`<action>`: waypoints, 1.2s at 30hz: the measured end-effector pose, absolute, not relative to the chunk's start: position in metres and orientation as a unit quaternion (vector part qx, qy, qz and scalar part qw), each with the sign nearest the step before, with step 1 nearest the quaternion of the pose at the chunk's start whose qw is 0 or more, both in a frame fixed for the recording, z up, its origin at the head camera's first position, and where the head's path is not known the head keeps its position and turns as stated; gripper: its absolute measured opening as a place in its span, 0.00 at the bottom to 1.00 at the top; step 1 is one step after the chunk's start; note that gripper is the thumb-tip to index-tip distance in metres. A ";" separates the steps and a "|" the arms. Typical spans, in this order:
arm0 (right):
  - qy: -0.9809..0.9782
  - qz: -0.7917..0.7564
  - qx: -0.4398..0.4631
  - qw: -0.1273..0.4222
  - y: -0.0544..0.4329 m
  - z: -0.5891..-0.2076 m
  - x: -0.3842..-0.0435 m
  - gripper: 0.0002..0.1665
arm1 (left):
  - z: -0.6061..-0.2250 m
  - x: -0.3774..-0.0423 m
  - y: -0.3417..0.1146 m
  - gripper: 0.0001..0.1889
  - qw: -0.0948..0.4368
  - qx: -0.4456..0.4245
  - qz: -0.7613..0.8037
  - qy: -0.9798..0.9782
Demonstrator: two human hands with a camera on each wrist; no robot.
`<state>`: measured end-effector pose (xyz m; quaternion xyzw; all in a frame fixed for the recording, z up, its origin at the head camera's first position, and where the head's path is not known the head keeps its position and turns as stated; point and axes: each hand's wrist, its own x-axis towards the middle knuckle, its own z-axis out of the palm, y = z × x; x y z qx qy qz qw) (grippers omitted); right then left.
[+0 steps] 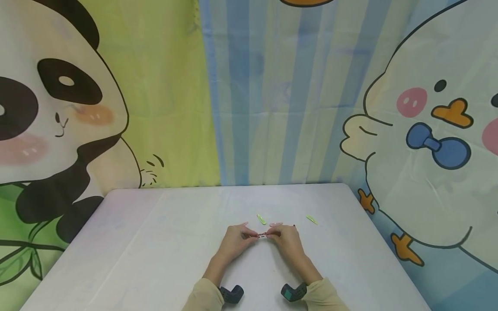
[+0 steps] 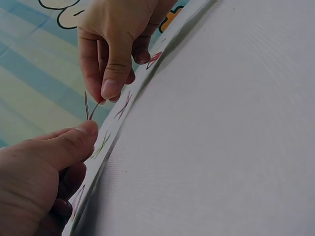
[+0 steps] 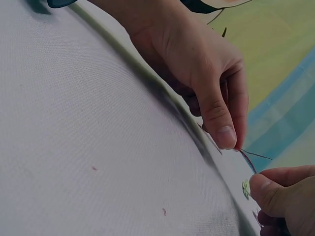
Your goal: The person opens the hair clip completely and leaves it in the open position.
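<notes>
A small dark-red snap hair clip (image 1: 262,235) is held over the table between the two hands. My left hand (image 1: 236,241) pinches one end with thumb and fingertips. From the other side, my right hand (image 1: 285,242) pinches the opposite end. In the left wrist view, the two thin arms of the hair clip (image 2: 89,110) stand apart in a V, one running to the right fingertips. Just beyond the hands lie a green clip (image 1: 261,220) and a pink clip (image 1: 276,224). Another pink clip (image 1: 244,223) shows partly behind the left hand.
A second green clip (image 1: 311,219) lies farther right on the white table (image 1: 155,250). Beyond the right hand, a red clip (image 2: 154,59) shows in the left wrist view. A printed curtain (image 1: 268,95) hangs along the table's far edge.
</notes>
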<state>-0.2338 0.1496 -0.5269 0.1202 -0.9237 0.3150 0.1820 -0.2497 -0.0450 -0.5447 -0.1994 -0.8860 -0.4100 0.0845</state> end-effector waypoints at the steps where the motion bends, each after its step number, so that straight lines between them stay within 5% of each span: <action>1: -0.924 0.312 0.122 0.183 0.150 -0.528 -0.234 0.03 | -0.545 -0.250 -0.045 0.06 0.084 -0.198 -0.407 -0.888; 36: -0.937 0.289 0.126 0.150 0.152 -0.535 -0.234 0.04 | -0.543 -0.256 -0.040 0.04 0.049 -0.202 -0.355 -0.912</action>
